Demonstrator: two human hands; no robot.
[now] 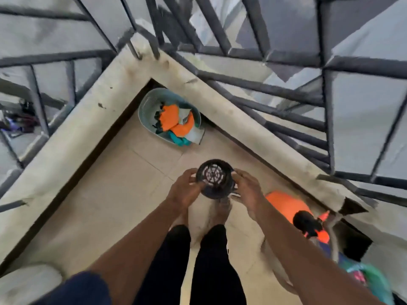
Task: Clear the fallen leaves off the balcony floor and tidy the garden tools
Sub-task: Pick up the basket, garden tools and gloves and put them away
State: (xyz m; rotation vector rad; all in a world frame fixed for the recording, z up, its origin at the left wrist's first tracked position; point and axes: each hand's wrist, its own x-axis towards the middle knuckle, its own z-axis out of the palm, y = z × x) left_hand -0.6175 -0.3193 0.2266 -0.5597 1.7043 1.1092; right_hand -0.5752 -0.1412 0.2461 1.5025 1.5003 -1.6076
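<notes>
The left hand (184, 191) and right hand (248, 190) curl round a black slotted plant pot (214, 181) between them, above the floor (123, 183). Tool tidying seems underway; next it likely goes into the teal basket (152, 100) ahead.

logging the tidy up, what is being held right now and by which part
A black slotted pot, held between both hands by its outer wall: the left hand grips its left side, the right hand its right side.
</notes>
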